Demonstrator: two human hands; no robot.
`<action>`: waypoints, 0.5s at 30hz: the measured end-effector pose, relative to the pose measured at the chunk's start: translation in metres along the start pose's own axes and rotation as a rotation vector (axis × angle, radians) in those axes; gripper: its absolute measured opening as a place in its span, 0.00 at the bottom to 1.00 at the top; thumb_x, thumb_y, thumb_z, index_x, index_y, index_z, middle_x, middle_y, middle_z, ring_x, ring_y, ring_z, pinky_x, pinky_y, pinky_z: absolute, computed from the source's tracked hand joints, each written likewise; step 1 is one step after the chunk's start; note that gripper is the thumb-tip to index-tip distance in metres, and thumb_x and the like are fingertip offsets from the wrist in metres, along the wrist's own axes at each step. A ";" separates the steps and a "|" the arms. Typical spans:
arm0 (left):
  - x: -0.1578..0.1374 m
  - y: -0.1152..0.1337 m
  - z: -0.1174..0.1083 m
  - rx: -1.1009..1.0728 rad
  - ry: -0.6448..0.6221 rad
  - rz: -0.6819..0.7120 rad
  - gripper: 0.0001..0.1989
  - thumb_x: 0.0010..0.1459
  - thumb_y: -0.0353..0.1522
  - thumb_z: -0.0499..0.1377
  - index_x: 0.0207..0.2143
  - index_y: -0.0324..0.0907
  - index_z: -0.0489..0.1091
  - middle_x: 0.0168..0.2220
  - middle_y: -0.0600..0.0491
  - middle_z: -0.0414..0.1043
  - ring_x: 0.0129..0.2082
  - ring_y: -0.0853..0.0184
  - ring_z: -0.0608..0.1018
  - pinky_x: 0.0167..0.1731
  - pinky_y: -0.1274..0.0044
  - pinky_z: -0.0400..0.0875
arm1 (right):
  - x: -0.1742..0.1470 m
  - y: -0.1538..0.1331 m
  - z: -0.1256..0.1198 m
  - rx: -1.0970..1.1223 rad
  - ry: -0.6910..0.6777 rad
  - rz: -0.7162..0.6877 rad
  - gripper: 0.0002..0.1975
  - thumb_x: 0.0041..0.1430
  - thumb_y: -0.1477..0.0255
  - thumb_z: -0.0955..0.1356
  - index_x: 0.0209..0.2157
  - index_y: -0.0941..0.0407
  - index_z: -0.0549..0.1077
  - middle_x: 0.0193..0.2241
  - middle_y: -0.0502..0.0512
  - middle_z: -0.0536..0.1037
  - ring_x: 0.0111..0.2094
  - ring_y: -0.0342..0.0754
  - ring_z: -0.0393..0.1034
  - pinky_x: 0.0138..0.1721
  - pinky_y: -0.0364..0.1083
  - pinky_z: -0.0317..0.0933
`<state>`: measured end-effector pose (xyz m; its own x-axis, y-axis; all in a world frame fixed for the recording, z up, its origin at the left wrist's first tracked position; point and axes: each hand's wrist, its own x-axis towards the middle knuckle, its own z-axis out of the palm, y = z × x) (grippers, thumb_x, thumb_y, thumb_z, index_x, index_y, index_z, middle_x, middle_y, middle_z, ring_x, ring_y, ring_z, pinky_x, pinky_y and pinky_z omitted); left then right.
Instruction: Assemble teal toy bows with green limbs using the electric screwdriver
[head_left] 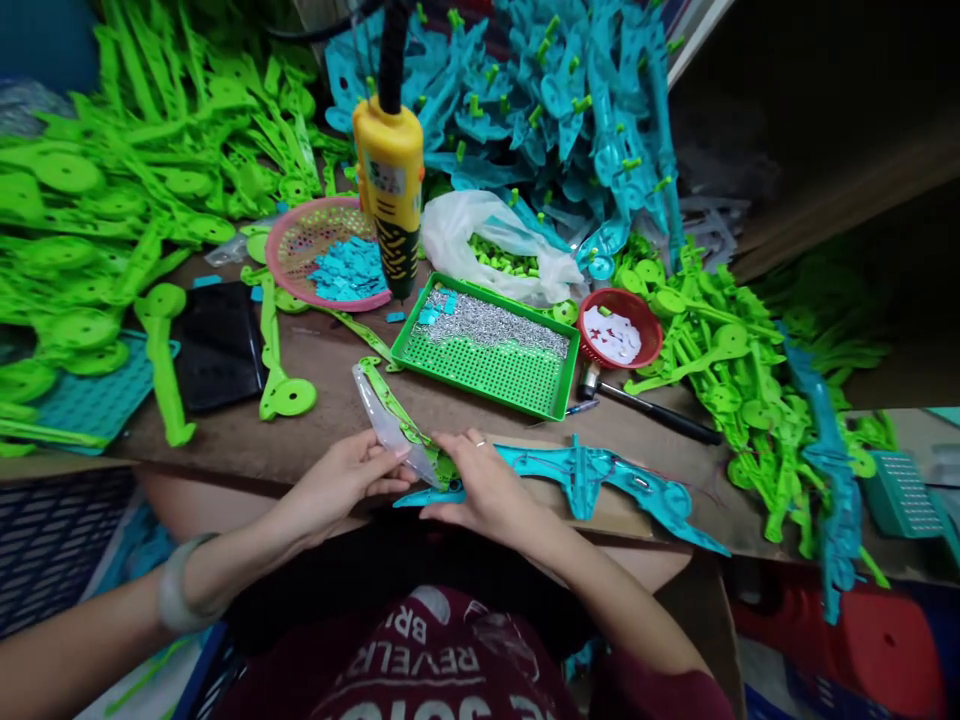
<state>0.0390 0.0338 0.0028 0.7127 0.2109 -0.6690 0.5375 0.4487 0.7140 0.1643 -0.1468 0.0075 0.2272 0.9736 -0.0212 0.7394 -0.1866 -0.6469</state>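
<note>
My left hand (367, 466) pinches the lower part of a curved, translucent white plastic piece (380, 412). A narrow green plastic piece (401, 412) with holes lies alongside it, and its lower end is under the fingers of my right hand (484, 485), which are closed on it. A long blue plastic bow-shaped part (589, 475) lies across the table's front edge. It passes beneath my right hand, so its middle-left stretch is hidden. Thin wires run along the blue part.
A yellow electric screwdriver (390, 165) hangs above the table. Behind my hands are a green tray (480, 375) of small metal screws, a pink basket (281, 250), a red bowl (651, 350) and a hammer (652, 408). Green parts (67, 240) and blue parts (525, 110) are heaped around.
</note>
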 end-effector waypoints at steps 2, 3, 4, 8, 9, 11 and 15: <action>0.004 0.003 -0.002 0.205 -0.038 0.001 0.23 0.56 0.48 0.63 0.43 0.40 0.69 0.36 0.49 0.79 0.37 0.66 0.81 0.39 0.76 0.77 | 0.002 -0.004 -0.003 -0.031 -0.042 -0.007 0.39 0.58 0.59 0.73 0.65 0.58 0.57 0.53 0.65 0.72 0.53 0.58 0.64 0.54 0.58 0.65; 0.007 0.005 -0.004 0.334 -0.060 0.003 0.24 0.57 0.50 0.60 0.44 0.40 0.69 0.36 0.48 0.79 0.36 0.65 0.82 0.37 0.75 0.77 | 0.003 -0.006 -0.005 -0.060 -0.060 -0.006 0.38 0.59 0.61 0.73 0.65 0.58 0.58 0.52 0.65 0.72 0.53 0.59 0.63 0.53 0.58 0.65; 0.010 0.008 -0.007 0.460 -0.077 0.005 0.25 0.58 0.52 0.57 0.42 0.40 0.69 0.34 0.48 0.79 0.33 0.64 0.82 0.34 0.75 0.77 | 0.003 -0.008 -0.006 -0.089 -0.077 -0.004 0.37 0.59 0.63 0.73 0.65 0.57 0.59 0.53 0.66 0.71 0.54 0.59 0.63 0.53 0.59 0.65; 0.022 0.027 -0.026 0.749 0.037 0.050 0.26 0.52 0.55 0.61 0.29 0.40 0.70 0.21 0.52 0.73 0.21 0.61 0.77 0.25 0.73 0.72 | 0.005 -0.009 -0.009 -0.167 -0.090 0.003 0.36 0.58 0.65 0.74 0.65 0.58 0.60 0.55 0.67 0.70 0.57 0.62 0.61 0.55 0.63 0.64; 0.024 0.031 -0.031 0.801 0.112 0.106 0.25 0.51 0.54 0.63 0.30 0.41 0.70 0.23 0.51 0.74 0.25 0.59 0.79 0.28 0.71 0.73 | 0.005 -0.009 -0.008 -0.176 -0.085 0.001 0.36 0.58 0.65 0.74 0.65 0.57 0.61 0.56 0.67 0.70 0.57 0.63 0.60 0.56 0.63 0.64; 0.030 0.037 -0.038 0.961 0.272 0.347 0.23 0.55 0.50 0.62 0.40 0.41 0.71 0.38 0.45 0.78 0.40 0.54 0.80 0.41 0.66 0.74 | 0.003 -0.005 -0.005 -0.193 -0.066 0.004 0.37 0.57 0.65 0.74 0.65 0.56 0.61 0.57 0.66 0.70 0.58 0.63 0.62 0.56 0.64 0.65; 0.041 0.026 -0.039 1.240 0.415 0.804 0.22 0.64 0.41 0.55 0.56 0.40 0.67 0.61 0.40 0.67 0.61 0.53 0.69 0.59 0.60 0.66 | -0.006 0.017 0.014 -0.272 -0.011 -0.021 0.43 0.53 0.64 0.76 0.67 0.54 0.59 0.57 0.65 0.71 0.57 0.63 0.65 0.55 0.61 0.68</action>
<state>0.0640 0.0880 -0.0140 0.9306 0.3500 0.1072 0.2598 -0.8377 0.4805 0.1671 -0.1536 -0.0138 0.2044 0.9787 -0.0192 0.8872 -0.1935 -0.4188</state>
